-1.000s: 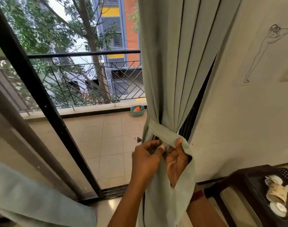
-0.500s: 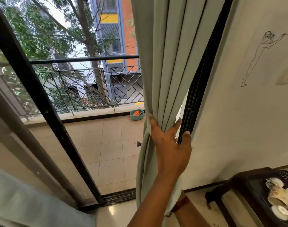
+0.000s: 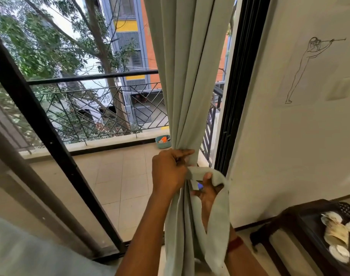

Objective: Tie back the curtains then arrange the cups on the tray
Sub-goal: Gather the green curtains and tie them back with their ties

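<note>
Step in hand: first half of the task, tying back the curtain [image 3: 190, 76]. Cups not yet touched.

- Left hand [image 3: 170, 170] is clamping round the gathered folds at the curtain's narrowest point, fingers curled, index finger lying across the front of the bunch.
- Right hand [image 3: 207, 191] is working just to the right of the curtain, partly hidden inside a loop of the tie-back band [image 3: 219, 208]. Thumb and fingers are curling on the band's upper edge, so it is holding the band, not free.
- The band is hanging as a loose loop on the curtain's right side. It is not yet closing round the bunch; where its ends go I cannot tell.
- The cups [image 3: 336, 235] are lying on the dark tray [image 3: 313, 232], on a low bench [image 3: 273, 226] well to the right of the curtain and below it. One looks tipped on its side.

Judgement on the next move: the band needs drawing snug round the folds and fastening while the left hand is keeping them bunched. Releasing too soon would likely let the folds spread.
</note>
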